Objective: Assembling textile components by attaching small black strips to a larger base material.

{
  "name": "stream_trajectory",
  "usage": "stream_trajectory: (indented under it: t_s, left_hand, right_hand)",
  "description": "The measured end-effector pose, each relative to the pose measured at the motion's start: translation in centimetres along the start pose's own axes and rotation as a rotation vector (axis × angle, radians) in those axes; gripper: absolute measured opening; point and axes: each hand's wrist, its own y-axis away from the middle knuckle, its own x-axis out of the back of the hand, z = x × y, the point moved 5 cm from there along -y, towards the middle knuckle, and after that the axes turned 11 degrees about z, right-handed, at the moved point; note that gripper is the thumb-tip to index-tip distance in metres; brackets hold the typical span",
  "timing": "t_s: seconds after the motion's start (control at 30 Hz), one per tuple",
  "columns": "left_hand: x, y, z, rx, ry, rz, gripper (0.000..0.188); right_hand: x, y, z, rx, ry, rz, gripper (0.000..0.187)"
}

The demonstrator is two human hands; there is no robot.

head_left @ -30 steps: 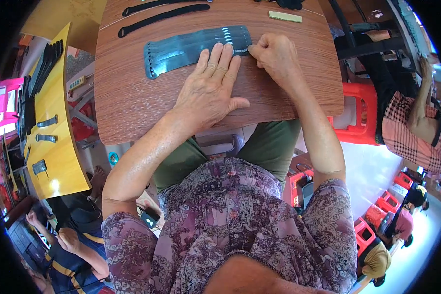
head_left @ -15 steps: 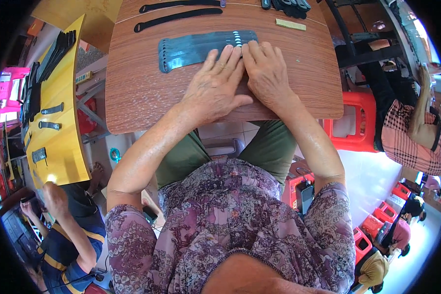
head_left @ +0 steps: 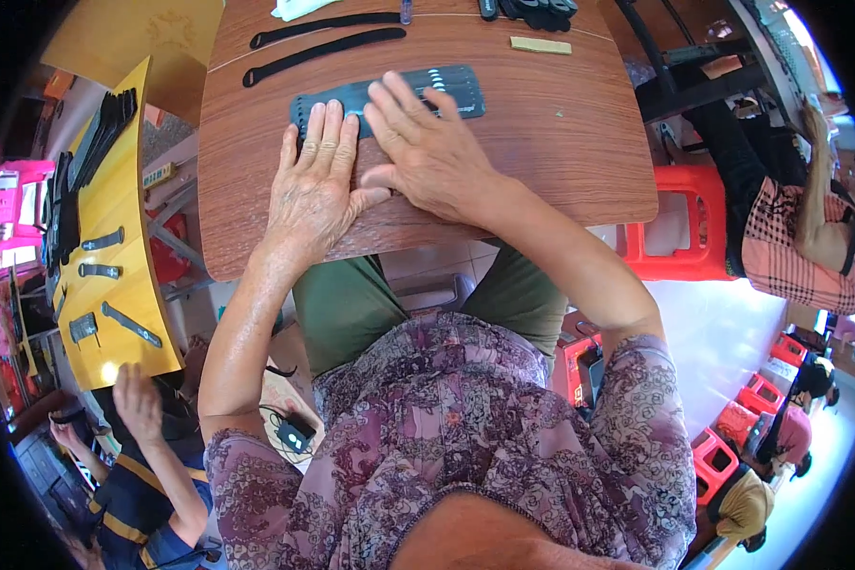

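A flat, dark, shiny packet of strap-like strips lies on the brown wood-grain table. Small slots line its left end, with pale marks toward the right end. My left hand rests flat, its fingertips on the packet's left part. Over the packet's middle and right is my right hand, fingers spread and slanting up to the left; whether its palm presses down I cannot tell. Neither hand grips anything. Beyond the packet lie two black straps, a farther one and a nearer one, each with a looped left end.
At the table's far side are a pale yellow strip, a dark bundle and a white item. To the left, a yellow table carries black straps, near a co-worker's hand. A red stool stands right.
My hands have moved apart and left: the left hand to the packet's left end, the right across its middle. The co-worker's hand has shifted, and another strap shows on the yellow table.
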Motion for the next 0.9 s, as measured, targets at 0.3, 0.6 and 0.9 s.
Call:
stream_trajectory:
  t_s: [0.3,0.6,0.9]
  left_hand:
    - [-0.3,0.6,-0.3,-0.002,0.022,-0.006,0.079]
    - [0.9,3.9,-1.8,0.141,-0.050,0.010,0.074]
    - [4.2,3.6,-0.4,0.141,0.075,0.330,0.040]
  right_hand:
    - [2.4,3.8,6.1,-0.124,0.122,-0.152,0.069]
    - [6.8,4.5,6.6,-0.181,0.110,0.201,0.052]
    - [29.2,5.1,-5.3,0.084,-0.210,1.057,0.031]
